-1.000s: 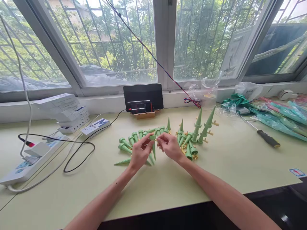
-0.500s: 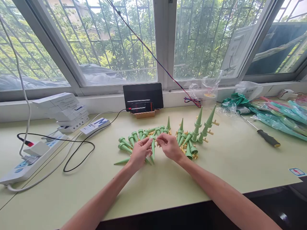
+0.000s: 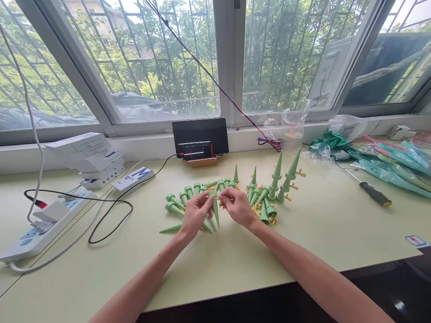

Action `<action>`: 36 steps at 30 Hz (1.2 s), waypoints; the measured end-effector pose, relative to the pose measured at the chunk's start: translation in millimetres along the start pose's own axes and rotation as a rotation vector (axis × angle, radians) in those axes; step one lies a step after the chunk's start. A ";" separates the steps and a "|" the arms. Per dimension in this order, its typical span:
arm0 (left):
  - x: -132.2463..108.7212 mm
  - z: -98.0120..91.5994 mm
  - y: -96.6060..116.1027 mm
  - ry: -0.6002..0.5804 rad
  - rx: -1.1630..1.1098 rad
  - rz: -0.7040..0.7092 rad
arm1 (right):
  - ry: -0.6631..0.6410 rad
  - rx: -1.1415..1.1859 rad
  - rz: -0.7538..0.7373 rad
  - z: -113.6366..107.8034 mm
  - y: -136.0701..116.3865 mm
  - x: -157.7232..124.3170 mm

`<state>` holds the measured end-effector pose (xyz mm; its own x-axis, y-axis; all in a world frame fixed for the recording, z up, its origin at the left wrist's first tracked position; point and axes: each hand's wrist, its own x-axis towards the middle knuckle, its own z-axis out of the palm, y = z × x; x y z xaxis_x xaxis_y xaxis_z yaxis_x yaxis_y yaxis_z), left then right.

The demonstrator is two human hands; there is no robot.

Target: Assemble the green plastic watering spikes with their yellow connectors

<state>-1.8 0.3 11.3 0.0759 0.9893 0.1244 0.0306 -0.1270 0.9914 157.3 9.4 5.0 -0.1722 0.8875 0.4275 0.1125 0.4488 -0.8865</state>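
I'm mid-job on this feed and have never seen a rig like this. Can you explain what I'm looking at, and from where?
There's no machine here: a person works with two bare hands. The camera is worn on their head, looking forward and down over a pale table by a window.

The left hand holds a green cone, tip down. The right hand is at its upper end, apparently pinching a small yellow piece, mostly hidden by the fingers.

More green cones lie around the hands; to the right, some stand in stacks with yellow fittings sticking out. Farther right is a screwdriver; at the left, a power strip and white boxes.
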 end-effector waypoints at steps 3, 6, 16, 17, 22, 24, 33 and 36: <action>2.3 -0.6 -0.3 -0.052 -0.182 -0.176 | -0.005 -0.042 -0.036 0.3 0.4 -0.4; 1.5 0.4 -2.2 -0.025 -0.091 -0.077 | -0.005 -0.064 -0.040 -0.2 1.7 -0.7; 0.4 1.7 -2.5 -0.033 -0.005 0.000 | -0.016 -0.030 -0.001 -1.4 1.6 -0.2; 1.2 1.4 -2.1 -0.051 -0.067 -0.062 | -0.017 -0.034 -0.005 -1.3 1.6 -0.3; 2.2 1.1 -1.7 -0.082 -0.203 -0.184 | -0.013 -0.078 -0.027 -0.7 1.9 -0.2; 1.5 1.5 -1.9 -0.064 -0.140 -0.123 | -0.009 -0.083 -0.031 -0.6 2.0 -0.1; -1.5 5.5 -4.1 0.020 0.056 0.153 | -0.009 -0.025 -0.007 -2.6 -1.1 0.3; -1.3 6.0 -5.2 0.027 0.051 0.170 | -0.014 0.000 0.001 -2.9 -1.8 0.7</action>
<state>4.0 -0.7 5.7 0.0571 0.9546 0.2922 0.0699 -0.2958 0.9527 159.8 9.5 7.4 -0.1856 0.8864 0.4241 0.1132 0.4481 -0.8868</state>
